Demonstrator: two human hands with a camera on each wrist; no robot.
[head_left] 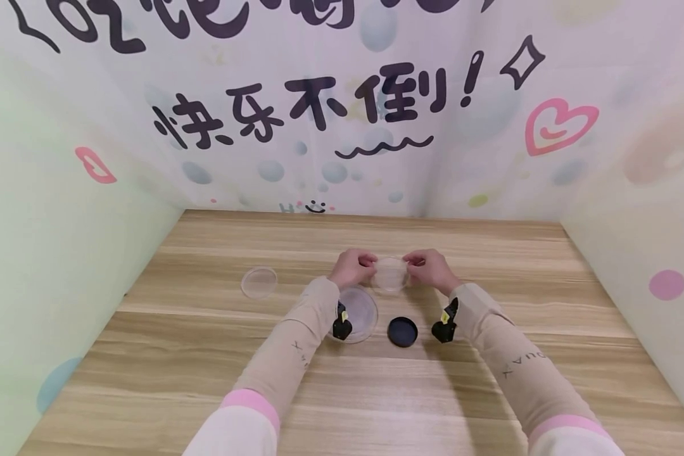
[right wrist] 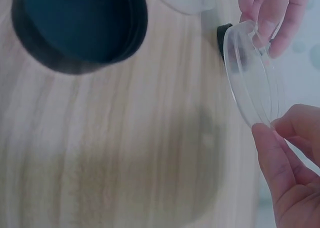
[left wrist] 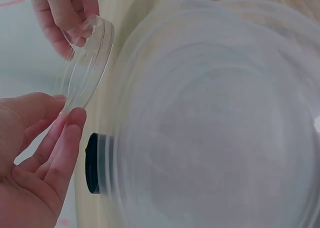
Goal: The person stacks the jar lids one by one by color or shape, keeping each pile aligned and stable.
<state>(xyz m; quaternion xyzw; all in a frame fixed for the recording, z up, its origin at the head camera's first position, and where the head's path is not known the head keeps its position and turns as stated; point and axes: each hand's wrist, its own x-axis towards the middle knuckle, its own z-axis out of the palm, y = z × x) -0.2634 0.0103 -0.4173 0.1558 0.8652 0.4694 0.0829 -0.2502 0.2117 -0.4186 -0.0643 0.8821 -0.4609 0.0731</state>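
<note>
Between both hands (head_left: 353, 267) (head_left: 433, 270) (tilted), clear disc (head_left: 390, 276)

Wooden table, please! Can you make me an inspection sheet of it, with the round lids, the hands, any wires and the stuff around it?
Surface: wooden table, striped grain.
Job's things: clear round lid, held by opposite edges between both hands.
Clutter: second clear lid, off to the left; larger translucent lid, partly hidden by the left forearm; dark round lid, open side up, between the forearms.
Hands: left hand and right hand each pinch the held lid's rim.
Cables: nothing seen.
Surroundings: white printed backdrop behind the table.
</note>
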